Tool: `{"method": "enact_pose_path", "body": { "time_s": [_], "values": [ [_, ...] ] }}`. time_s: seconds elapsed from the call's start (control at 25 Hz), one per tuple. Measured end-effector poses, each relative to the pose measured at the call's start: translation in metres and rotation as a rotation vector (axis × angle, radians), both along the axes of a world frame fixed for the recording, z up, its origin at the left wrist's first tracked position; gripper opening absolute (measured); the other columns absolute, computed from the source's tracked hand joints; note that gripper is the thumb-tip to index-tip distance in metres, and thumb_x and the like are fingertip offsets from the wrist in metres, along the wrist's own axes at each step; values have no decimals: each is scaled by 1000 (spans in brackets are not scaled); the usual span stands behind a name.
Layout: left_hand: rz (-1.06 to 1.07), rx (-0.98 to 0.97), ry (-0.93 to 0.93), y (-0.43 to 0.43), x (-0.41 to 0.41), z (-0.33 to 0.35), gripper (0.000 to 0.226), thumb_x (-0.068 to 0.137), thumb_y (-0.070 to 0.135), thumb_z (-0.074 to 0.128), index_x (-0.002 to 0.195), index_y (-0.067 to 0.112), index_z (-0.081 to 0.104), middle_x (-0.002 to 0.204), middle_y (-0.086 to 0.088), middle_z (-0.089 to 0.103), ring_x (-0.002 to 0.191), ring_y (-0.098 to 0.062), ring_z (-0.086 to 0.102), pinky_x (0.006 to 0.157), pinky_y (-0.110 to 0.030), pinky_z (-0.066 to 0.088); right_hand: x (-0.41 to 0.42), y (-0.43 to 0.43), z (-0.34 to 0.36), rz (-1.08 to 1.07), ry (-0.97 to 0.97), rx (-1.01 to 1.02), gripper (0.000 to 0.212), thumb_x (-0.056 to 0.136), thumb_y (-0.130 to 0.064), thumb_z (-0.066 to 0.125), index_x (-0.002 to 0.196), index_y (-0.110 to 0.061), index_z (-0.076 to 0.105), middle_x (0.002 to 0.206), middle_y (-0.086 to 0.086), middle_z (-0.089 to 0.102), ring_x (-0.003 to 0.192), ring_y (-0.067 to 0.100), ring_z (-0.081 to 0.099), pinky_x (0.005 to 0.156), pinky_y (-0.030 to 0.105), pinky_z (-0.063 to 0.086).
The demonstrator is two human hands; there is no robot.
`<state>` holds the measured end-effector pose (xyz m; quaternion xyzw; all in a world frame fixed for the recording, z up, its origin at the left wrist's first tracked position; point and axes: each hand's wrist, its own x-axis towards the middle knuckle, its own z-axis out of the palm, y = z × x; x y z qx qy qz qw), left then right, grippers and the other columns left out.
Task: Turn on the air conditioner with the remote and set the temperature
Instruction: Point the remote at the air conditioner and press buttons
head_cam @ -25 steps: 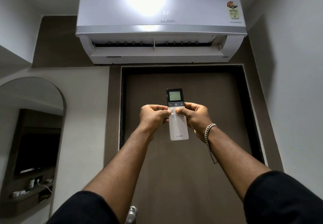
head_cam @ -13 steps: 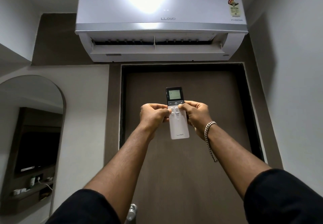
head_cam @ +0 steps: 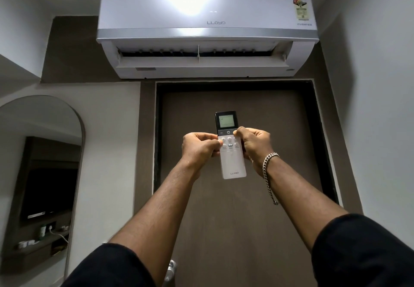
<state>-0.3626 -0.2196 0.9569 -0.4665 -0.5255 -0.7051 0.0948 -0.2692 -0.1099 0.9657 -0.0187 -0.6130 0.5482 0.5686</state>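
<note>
A white air conditioner (head_cam: 206, 31) hangs high on the wall above a dark door, its louvre flap open. Its front display shows only two faint dashes. I hold a slim white remote (head_cam: 231, 163) with a black top and a lit screen upright in front of the door. My left hand (head_cam: 198, 149) grips its left edge, thumb beside the lower buttons. My right hand (head_cam: 254, 144), with a silver chain bracelet on the wrist, grips the right edge, and its thumb rests on the plus button at the upper right.
The brown door (head_cam: 235, 219) fills the middle, with a metal handle (head_cam: 170, 270) at the bottom. An arched mirror (head_cam: 40, 174) on the left wall reflects a shelf with small items. A plain white wall closes in on the right.
My right thumb has moved up from the middle buttons to the plus button. The "22" on the air conditioner's display went out, and two dashes now show.
</note>
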Motion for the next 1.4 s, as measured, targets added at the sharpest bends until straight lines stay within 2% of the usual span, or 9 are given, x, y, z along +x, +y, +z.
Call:
{"method": "enact_pose_path", "body": {
  "time_s": [0.16,0.4,0.6,0.68,0.88,1.0,1.2,1.32,1.4],
  "values": [
    [-4,0,-12,-1,-2,0,16,78,11,75,88,0,69,97,-18,75,85,-25,75,70,-34,62,-1,1,-1,34,-13,-6,11,83,-18,65,75,-10,65,84,14,72,72,26,70,70,43,60],
    [39,-6,13,-3,1,-2,18,78,13,75,90,2,69,96,-15,73,86,-26,74,71,-33,62,-1,1,-9,10,-80,165,15,77,-22,72,83,-26,59,93,3,70,82,20,70,70,37,60],
    [11,-8,7,-7,-2,-1,19,78,12,75,92,0,70,96,-17,73,85,-26,74,67,-31,61,5,-3,-8,74,-8,234,28,74,-11,76,81,-29,56,86,-6,67,74,9,69,64,24,59],
    [11,-3,-5,-9,-2,0,20,78,12,75,92,-1,70,96,-18,73,84,-26,74,68,-32,61,3,-2,-7,87,-22,252,24,75,-11,75,86,-25,58,91,-2,69,79,11,70,69,28,60],
    [-2,4,-3,-11,-1,1,18,78,13,75,89,0,70,96,-18,74,87,-27,75,72,-36,61,1,-2,-6,116,-42,167,4,85,-22,65,88,-21,67,86,1,74,72,13,74,61,29,60],
    [-1,0,1,-12,-1,-1,18,78,14,75,90,0,69,96,-17,75,88,-27,74,73,-37,61,1,-3,-4,84,-62,139,9,87,-24,61,80,-26,64,84,4,75,70,15,73,59,30,59],
    [9,5,4,-13,0,-2,11,79,14,75,84,6,69,96,-15,75,88,-26,74,73,-36,62,0,-4,-3,72,-66,121,11,87,-24,59,94,-21,67,93,8,74,80,22,73,67,37,61],
    [9,4,2,-13,-1,-3,13,78,15,75,85,5,69,96,-15,75,87,-24,75,71,-34,62,-1,-6,-2,69,-57,91,7,86,-20,61,82,-20,67,89,8,74,78,23,73,71,41,60],
    [5,2,-8,-12,-3,-4,16,78,15,75,88,2,70,96,-16,75,86,-24,75,70,-34,61,-1,-6,-4,97,-57,85,11,86,-19,62,76,-21,66,83,5,74,70,17,73,65,36,61]
  ]
}}
